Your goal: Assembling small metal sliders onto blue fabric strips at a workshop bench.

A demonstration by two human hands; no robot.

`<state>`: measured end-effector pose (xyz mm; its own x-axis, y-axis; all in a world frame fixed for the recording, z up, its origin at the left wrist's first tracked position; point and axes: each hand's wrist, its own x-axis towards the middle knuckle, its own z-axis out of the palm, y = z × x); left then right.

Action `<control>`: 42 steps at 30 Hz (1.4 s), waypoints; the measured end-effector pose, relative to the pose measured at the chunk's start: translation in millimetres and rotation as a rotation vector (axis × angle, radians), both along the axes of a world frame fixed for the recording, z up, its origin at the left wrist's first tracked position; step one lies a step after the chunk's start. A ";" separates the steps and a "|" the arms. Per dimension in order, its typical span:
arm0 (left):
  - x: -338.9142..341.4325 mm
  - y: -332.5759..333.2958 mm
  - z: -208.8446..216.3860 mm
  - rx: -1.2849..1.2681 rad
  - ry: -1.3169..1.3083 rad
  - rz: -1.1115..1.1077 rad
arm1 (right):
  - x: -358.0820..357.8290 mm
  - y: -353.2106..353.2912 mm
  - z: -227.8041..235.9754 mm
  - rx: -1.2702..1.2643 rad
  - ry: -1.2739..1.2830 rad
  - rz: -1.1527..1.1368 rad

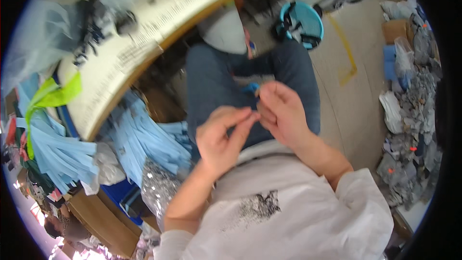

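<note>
My left hand [220, 137] and my right hand [285, 115] are close together above my lap. Thumb and forefinger of the left are pinched, their tips near the right hand's curled fingers. On the right hand, thumb and forefinger are also pressed together. A small bright blue piece [250, 87] shows just beside the right fingertips; I cannot tell whether they hold it or it lies beyond them. Anything between the left fingertips is too small to make out. Below the hands are my dark blue trousers [211, 79].
A white worktable [144, 38] with a wooden edge curves along the left. Light blue fabric strips [144, 137] hang beside it, near a neon green strip [60, 90]. A turquoise basket [315, 21] stands ahead on the floor. Grey scraps [409, 139] are heaped at right, a cardboard box [103, 221] lower left.
</note>
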<state>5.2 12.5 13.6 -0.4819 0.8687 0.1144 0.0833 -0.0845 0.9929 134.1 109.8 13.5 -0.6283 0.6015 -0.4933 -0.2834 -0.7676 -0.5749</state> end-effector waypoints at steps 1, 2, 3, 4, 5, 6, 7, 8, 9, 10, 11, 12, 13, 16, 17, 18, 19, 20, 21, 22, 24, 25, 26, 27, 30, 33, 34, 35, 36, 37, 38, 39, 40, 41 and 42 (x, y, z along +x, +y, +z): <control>-2.6 1.5 0.5 0.051 0.035 -0.001 | -0.9 0.5 0.0 0.033 0.037 0.001; -8.6 4.1 3.6 0.075 0.073 -0.007 | -0.1 1.4 0.4 -0.030 0.067 0.026; -15.1 5.7 8.7 0.090 0.104 -0.006 | 0.4 0.1 0.6 -0.101 0.087 0.062; -24.7 11.8 21.8 0.108 0.184 0.009 | 1.2 0.5 2.8 -0.077 0.110 0.069; -38.9 19.6 33.9 0.152 0.288 0.079 | 0.5 1.7 4.4 -0.119 0.098 0.073; -58.1 32.1 45.0 0.278 0.409 0.184 | -0.7 2.1 7.1 -0.167 0.081 0.086; -76.8 43.3 66.0 0.228 0.494 0.281 | -0.9 1.9 4.6 -0.151 0.090 0.098; -84.7 60.5 96.8 0.274 0.312 0.430 | -0.8 -0.4 0.7 -0.154 0.110 0.140; -109.3 83.4 119.1 0.322 0.360 0.436 | -0.4 -1.9 -1.5 -0.159 0.127 0.173; -131.4 102.5 136.6 0.233 0.461 0.396 | -0.1 -2.9 -2.0 -0.159 0.116 0.178; -158.0 119.0 146.2 0.154 0.516 0.323 | -1.7 -4.8 -0.4 -0.160 0.121 0.196; -178.1 128.1 151.4 0.073 0.563 0.240 | -1.6 -4.7 -0.4 -0.179 0.119 0.196; -187.7 122.9 156.7 0.068 0.568 0.244 | -1.0 -2.5 -1.2 -0.199 0.120 0.194; -223.9 89.0 160.7 0.319 0.262 0.438 | 6.2 1.7 -6.2 -0.246 0.169 0.187; -244.6 70.9 149.5 0.379 0.233 0.458 | 7.7 2.2 -8.3 -0.260 0.174 0.192; -262.1 56.0 134.5 0.273 0.310 0.553 | 7.5 2.1 -10.5 -0.238 0.130 0.208; -276.9 43.1 115.7 0.169 0.384 0.646 | 6.0 2.1 -11.8 -0.212 0.083 0.223; -288.7 31.4 97.3 0.078 0.499 0.649 | 2.7 2.1 -10.1 -0.199 0.040 0.252; -296.2 20.4 80.8 -0.014 0.611 0.650 | 0.5 0.1 -12.0 -0.208 0.041 0.261; -296.0 13.3 71.4 -0.052 0.791 0.628 | -1.5 -1.3 -14.7 -0.194 0.043 0.286; -284.5 9.3 58.5 -0.166 0.850 0.577 | -3.6 -1.3 -19.4 -0.181 0.043 0.313; -273.4 12.0 57.5 -0.257 0.871 0.538 | -3.5 -2.3 -21.5 -0.153 0.061 0.339; -262.6 19.8 58.3 -0.362 0.902 0.547 | -3.2 -4.0 -22.6 -0.123 0.079 0.364; -257.0 28.1 60.1 -0.466 0.933 0.559 | -3.2 -5.3 -21.9 -0.124 0.080 0.366; -267.1 31.3 45.6 -0.490 1.057 0.492 | 0.2 -10.0 -20.4 -0.148 0.052 0.368; -261.3 28.8 37.1 -0.455 1.046 0.494 | 6.1 -13.5 -21.5 -0.099 0.072 0.391; -255.2 27.6 35.4 -0.430 0.946 0.536 | 5.8 -13.2 -19.6 -0.103 0.040 0.379; -255.3 25.1 34.5 -0.428 0.943 0.522 | 4.7 -12.5 -17.0 -0.107 0.007 0.366; -258.4 19.5 34.8 -0.374 0.889 0.585 | 2.4 -10.6 -11.6 -0.115 0.001 0.356; -259.9 14.0 34.6 -0.327 0.830 0.649 | -0.8 -8.0 -5.5 -0.114 -0.013 0.349; -261.7 10.9 35.9 -0.239 0.676 0.627 | -1.5 -5.5 -3.4 -0.113 -0.026 0.342; -262.3 9.0 41.6 -0.151 0.522 0.608 | -0.8 -3.6 -7.1 -0.122 -0.035 0.340; -263.3 11.8 44.9 -0.108 0.468 0.593 | 0.0 -2.9 -13.3 -0.133 0.027 0.346; -262.5 12.0 45.8 -0.117 0.463 0.589 | 2.1 -4.1 -17.7 -0.144 0.090 0.352; -264.2 12.8 47.9 -0.081 0.349 0.573 | 2.7 -3.6 -19.8 -0.155 0.119 0.375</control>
<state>-259.0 25.3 61.4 -0.8155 0.4997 0.2920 0.4097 0.1421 0.9011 136.8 106.2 -6.3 -0.8478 0.2448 -0.4704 -0.0255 -0.9049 -0.4250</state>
